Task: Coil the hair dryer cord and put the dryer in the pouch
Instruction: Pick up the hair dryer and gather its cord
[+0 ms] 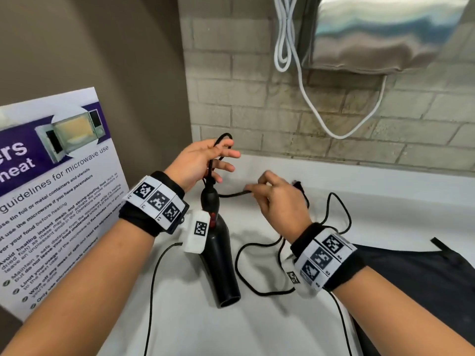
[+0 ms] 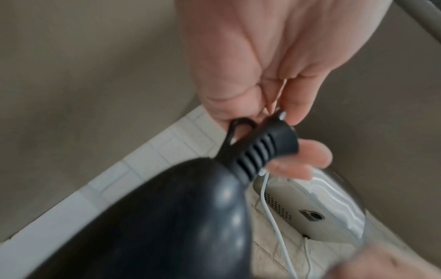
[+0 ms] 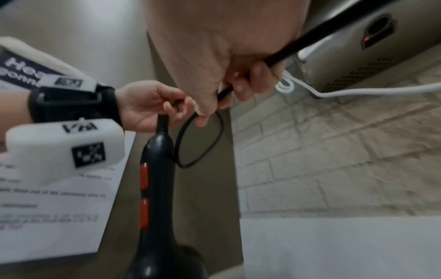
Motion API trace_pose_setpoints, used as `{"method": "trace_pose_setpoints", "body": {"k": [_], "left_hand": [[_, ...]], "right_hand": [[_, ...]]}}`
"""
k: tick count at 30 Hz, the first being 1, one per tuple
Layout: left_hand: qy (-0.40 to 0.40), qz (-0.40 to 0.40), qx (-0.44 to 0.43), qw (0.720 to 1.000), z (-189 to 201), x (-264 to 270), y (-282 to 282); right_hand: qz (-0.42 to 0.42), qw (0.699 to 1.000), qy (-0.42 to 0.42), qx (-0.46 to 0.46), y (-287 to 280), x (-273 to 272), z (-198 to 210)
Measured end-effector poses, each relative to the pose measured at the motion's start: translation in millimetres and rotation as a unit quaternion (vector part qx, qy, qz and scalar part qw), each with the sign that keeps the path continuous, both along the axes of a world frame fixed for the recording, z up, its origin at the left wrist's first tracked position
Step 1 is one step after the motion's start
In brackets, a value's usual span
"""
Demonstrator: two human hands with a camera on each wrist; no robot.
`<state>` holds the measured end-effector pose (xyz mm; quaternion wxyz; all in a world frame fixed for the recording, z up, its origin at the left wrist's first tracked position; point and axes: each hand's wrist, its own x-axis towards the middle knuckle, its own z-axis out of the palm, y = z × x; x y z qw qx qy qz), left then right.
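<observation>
Risk: left hand pinches only the first loop of cord at the dryer; right hand grips slack. We could snag it.

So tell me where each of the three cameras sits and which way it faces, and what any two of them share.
Head: worn on the head, looking forward and down at the counter; shows both forearms, the left hand, the right hand, the hair dryer and the pouch.
Left wrist: looks along the left palm at the dryer's cord end; the wall unit lies beyond.
Right wrist: looks along the right hand, which grips the cord, toward the left hand and dryer.
Shared: all three show the dryer and the wall unit.
</observation>
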<state>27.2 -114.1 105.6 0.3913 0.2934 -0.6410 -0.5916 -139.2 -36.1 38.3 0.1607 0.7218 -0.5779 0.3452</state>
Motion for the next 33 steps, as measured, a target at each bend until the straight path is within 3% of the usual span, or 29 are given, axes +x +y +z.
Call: {"method": "trace_pose_setpoints", "body": {"k": [3,6,11,18,24,29,33], "left_hand": [[-0.051,-0.023,-0.045,0.997,2,-3,3],[-0.078,-0.002,-0.079,0.994,3,-6,5],[-0.112,0.048,-0.105,0.987,4,-6,1],[-0.037,-0.003,-0.089,0.995,3,0,-4],[-0.093,-0.054,-0.03,0.994,0,-6,3],[-0.07,-0.104,-0.012,0.992,1,-10,-2],[-0.043,-0.08,0.019,0.996,2,-7,-5]], "right_hand": [[0.05,0.997,-0.051,-0.038,-3,10,34],[0.098,0.988,-0.116,-0.018,-12,20,58],[0.152,0.987,-0.049,-0.003,-28,22,70],[0.21,0.977,-0.037,-0.009,-29,15,67],[0.161,0.964,-0.19,-0.094,-37,16,85],[0.073,0.96,-0.262,0.065,-56,5,79],[0.145,0.927,-0.314,0.145,-52,3,55]]}}
